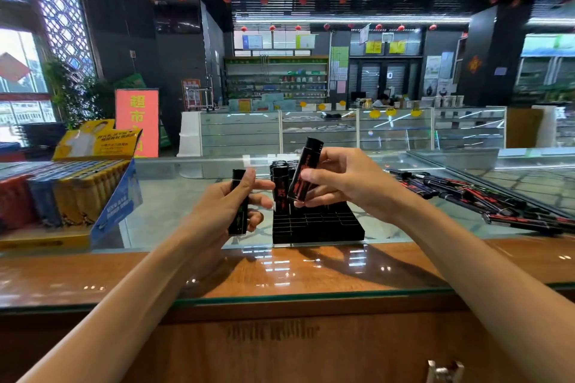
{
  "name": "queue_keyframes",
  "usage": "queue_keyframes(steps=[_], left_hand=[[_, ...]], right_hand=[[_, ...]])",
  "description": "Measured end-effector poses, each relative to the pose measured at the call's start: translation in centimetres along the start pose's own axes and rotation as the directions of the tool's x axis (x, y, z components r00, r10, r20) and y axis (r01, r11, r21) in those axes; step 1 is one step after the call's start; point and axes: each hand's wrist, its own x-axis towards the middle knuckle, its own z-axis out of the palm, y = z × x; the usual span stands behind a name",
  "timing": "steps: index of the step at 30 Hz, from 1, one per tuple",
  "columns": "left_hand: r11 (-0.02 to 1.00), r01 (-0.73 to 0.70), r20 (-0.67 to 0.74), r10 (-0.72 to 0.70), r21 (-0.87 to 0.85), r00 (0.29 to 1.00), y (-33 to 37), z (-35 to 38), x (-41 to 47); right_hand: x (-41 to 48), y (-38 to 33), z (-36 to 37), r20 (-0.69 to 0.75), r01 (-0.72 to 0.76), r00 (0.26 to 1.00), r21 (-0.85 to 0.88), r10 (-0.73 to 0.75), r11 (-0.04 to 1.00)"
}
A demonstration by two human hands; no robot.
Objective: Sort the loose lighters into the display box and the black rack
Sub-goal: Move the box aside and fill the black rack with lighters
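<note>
Two black lighters were held above the black rack [317, 224], one in each hand.
The tilted lighter [305, 169] leaned over the rack's back rows, where a few standing lighters [280, 186] were partly hidden behind it. The upright lighter [239, 208] hung just left of the rack. A heap of loose lighters [485, 196] lay well apart to the right, and the display box [115, 205], with red, blue and yellow rows, sat at far left. The right hand [345, 180] pinched the tilted lighter's lower half between thumb and curled fingers. The left hand [224, 202] wrapped its fingers round the upright one. Below lay a glass counter [174, 196] edged by a wooden ledge [280, 270], with shop shelves beyond.
</note>
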Motion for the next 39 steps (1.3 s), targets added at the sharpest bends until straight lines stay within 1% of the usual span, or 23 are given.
queue_keyframes(steps=[3,5,7,10,13,15,17,19,20,21,23,26,27,29,30,31,32,34,36,37,39], left_hand=[[0.999,0.001,-0.009,0.000,0.032,1.000,0.0,-0.1,0.0],[0.998,0.011,-0.013,-0.010,0.066,1.000,-0.1,-0.2,0.1],[0.997,0.042,-0.002,-0.042,0.067,0.999,-0.2,-0.1,0.2],[0.995,0.097,0.010,-0.098,0.015,0.995,0.0,0.6,0.5],[0.985,0.170,0.063,-0.168,-0.021,0.984,0.3,1.2,0.6],[0.985,0.174,0.102,-0.172,-0.011,0.980,0.3,1.3,0.6],[0.988,0.145,0.110,-0.139,-0.046,0.984,0.1,1.1,0.5],[0.993,0.079,0.106,-0.070,-0.083,0.992,-0.3,0.7,0.5],[0.997,0.039,0.105,-0.031,-0.071,0.994,-0.5,0.5,0.5],[0.999,0.003,0.105,0.002,-0.043,0.994,-0.6,0.2,0.5],[0.999,-0.045,0.101,0.044,0.001,0.994,-0.9,-0.3,0.5],[0.998,-0.046,0.118,0.050,-0.036,0.992,-0.8,-0.5,0.5],[0.997,-0.040,0.138,0.049,-0.068,0.989,-0.8,-0.5,0.5],[0.993,-0.035,0.189,0.055,-0.111,0.980,-0.8,-0.4,0.5],[0.993,-0.038,0.218,0.062,-0.109,0.974,-0.8,-0.4,0.5],[0.995,-0.046,0.244,0.066,-0.088,0.968,-0.8,-0.3,0.4],[0.997,-0.056,0.268,0.069,-0.055,0.961,-0.8,-0.3,0.4],[0.997,-0.078,0.306,0.074,0.002,0.949,-0.8,-0.2,0.3],[0.996,-0.090,0.335,0.080,0.016,0.939,-0.7,-0.1,0.2],[0.995,-0.097,0.342,0.085,0.018,0.936,-0.7,0.0,0.1],[0.990,-0.133,0.332,0.109,0.051,0.937,-0.7,0.3,-0.1]], right_hand=[[0.3,0.2,-0.4,-0.065,0.006,0.998,-0.003,-0.007,1.000],[0.2,0.4,-1.3,-0.138,0.021,0.990,-0.067,-0.030,0.998],[-0.2,0.8,-2.6,-0.214,0.024,0.974,-0.209,-0.070,0.978],[-0.9,1.5,-4.6,-0.278,0.001,0.951,-0.429,-0.133,0.903],[-1.0,2.5,-5.4,-0.298,-0.019,0.936,-0.577,-0.188,0.817],[-0.8,2.9,-5.2,-0.289,-0.023,0.934,-0.637,-0.211,0.770],[-0.5,3.3,-4.9,-0.252,-0.023,0.944,-0.694,-0.213,0.719],[-0.3,3.6,-4.6,-0.215,-0.036,0.956,-0.764,-0.201,0.644],[-0.3,3.7,-4.6,-0.212,-0.048,0.958,-0.786,-0.196,0.616],[-0.2,3.8,-4.6,-0.218,-0.060,0.957,-0.793,-0.190,0.606],[-0.2,3.9,-4.7,-0.238,-0.079,0.955,-0.777,-0.175,0.624],[-0.3,3.8,-4.5,-0.264,-0.104,0.950,-0.772,-0.167,0.628],[-0.5,3.7,-4.4,-0.275,-0.109,0.944,-0.782,-0.183,0.613],[-0.9,3.5,-4.0,-0.314,-0.102,0.908,-0.806,-0.276,0.583],[-1.1,3.1,-3.6,-0.332,-0.076,0.883,-0.799,-0.332,0.597],[-1.3,2.7,-3.1,-0.337,-0.027,0.867,-0.767,-0.366,0.641],[-1.4,2.1,-2.4,-0.320,0.034,0.874,-0.711,-0.366,0.702],[-1.5,0.9,-0.6,-0.221,0.121,0.926,-0.592,-0.306,0.796],[-1.2,0.5,1.0,-0.139,0.149,0.954,-0.546,-0.265,0.824],[-1.0,0.4,1.6,-0.128,0.161,0.956,-0.524,-0.265,0.837],[-0.4,0.4,2.1,-0.153,0.174,0.952,-0.437,-0.264,0.883]])
